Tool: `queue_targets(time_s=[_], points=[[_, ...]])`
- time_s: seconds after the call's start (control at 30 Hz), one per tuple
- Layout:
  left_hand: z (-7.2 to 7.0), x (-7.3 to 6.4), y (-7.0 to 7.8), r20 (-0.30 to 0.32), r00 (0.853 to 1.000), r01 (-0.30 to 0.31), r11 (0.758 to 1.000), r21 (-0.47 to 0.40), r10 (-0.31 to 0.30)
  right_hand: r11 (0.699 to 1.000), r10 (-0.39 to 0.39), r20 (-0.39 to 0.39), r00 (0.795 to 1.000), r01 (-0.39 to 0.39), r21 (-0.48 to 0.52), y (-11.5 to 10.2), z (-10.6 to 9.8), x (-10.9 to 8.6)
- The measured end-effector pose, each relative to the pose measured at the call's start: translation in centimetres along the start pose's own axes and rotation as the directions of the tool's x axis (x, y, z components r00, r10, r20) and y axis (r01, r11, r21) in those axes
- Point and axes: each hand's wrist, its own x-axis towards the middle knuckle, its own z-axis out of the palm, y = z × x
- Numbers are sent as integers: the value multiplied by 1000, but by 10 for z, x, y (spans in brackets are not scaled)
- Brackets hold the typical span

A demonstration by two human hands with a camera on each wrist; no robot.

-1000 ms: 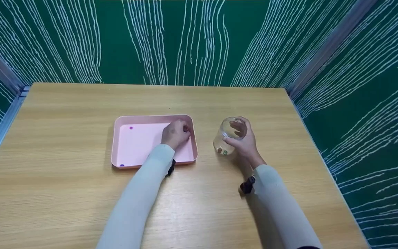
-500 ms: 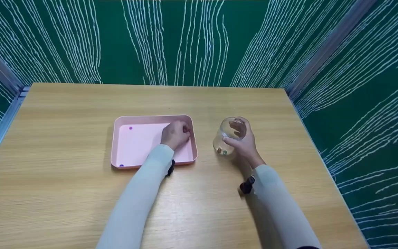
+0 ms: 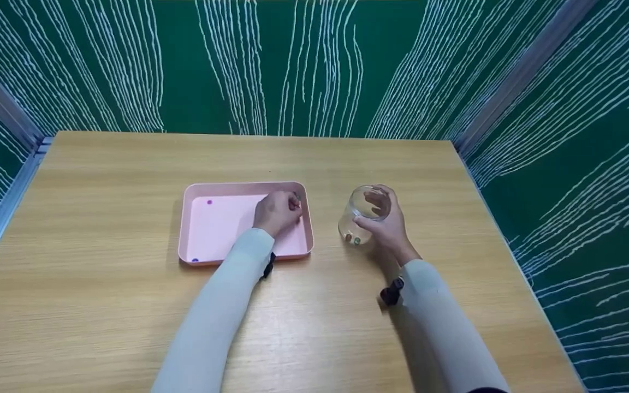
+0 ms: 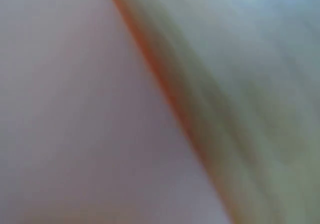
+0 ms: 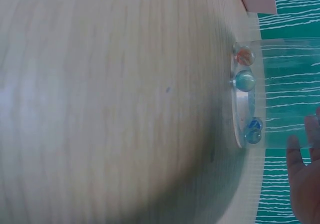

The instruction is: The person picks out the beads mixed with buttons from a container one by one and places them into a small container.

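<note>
My left hand (image 3: 277, 212) is down inside the pink tray (image 3: 238, 188) at its right side, fingers curled and thumb close to the forefinger. A small greenish spot (image 3: 297, 196) shows right at those fingertips; I cannot tell if it is pinched. A purple marble (image 3: 209, 202) lies in the tray's far left area, and a blue marble (image 3: 195, 260) by its near left corner. My right hand (image 3: 390, 224) grips a clear glass jar (image 3: 347, 221), which stands upright with its mouth up. Inside on its bottom lie several marbles, among them an orange one (image 5: 245, 56) and a green one (image 5: 245, 81).
The wooden table (image 3: 129, 316) carries the tray, with the jar a short way to its right. Green panels with white lines (image 3: 314, 65) stand behind and at both sides. The left wrist view is blurred, showing the tray wall's orange edge (image 4: 172, 102).
Both hands stay nearly where they were. A greenish spot now shows beyond the left fingertips. The whole head view has shifted very slightly.
</note>
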Motion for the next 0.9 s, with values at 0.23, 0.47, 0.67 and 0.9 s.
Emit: queue_targets(time_s=[0.23,0.47,0.67,0.9], points=[[-6,-2,4,-14,1000,-14,1000,2,14,1000,25,7,1000,-25,-1,-1,-1,0],[-20,-6,10,-7,1000,-28,1000,-5,28,1000,4,17,1000,-4,-10,-6,0,-1],[-30,-7,18,17,999,-46,997,-62,47,1000,-9,6,1000,9,5,-4,0,0],[-38,-10,34,36,999,-36,996,-78,39,1000,12,6,1000,-12,-3,-7,0,0]])
